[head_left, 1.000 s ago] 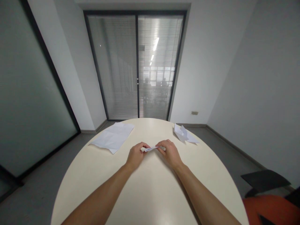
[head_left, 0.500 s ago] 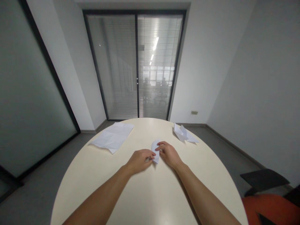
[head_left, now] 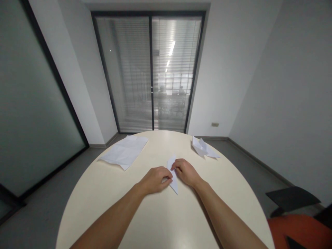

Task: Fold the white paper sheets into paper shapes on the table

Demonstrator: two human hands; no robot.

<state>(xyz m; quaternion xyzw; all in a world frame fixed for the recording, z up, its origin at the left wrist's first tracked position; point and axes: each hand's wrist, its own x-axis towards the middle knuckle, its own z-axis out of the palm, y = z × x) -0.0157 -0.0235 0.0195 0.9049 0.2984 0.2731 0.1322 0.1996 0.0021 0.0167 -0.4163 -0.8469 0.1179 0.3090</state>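
Observation:
A narrow piece of folded white paper (head_left: 174, 185) lies on the round cream table (head_left: 166, 221), its pointed end toward me. My left hand (head_left: 156, 179) pinches its left edge between thumb and fingertips. On the opposite side, my right hand (head_left: 186, 172) is closed with its fingertips on the paper's upper part. The two hands are close together, and the fingers cover the middle of the paper.
A large creased white sheet (head_left: 127, 150) lies at the table's far left. Toward the far right edge rests a folded paper shape (head_left: 202, 148), partly standing up. An orange and black chair (head_left: 298, 228) stands by the table at the lower right.
The folded paper, curved before, now looks flatter, with its pointed end reaching closer to me. Both hands have shifted slightly toward me, and the right fingers have curled in more.

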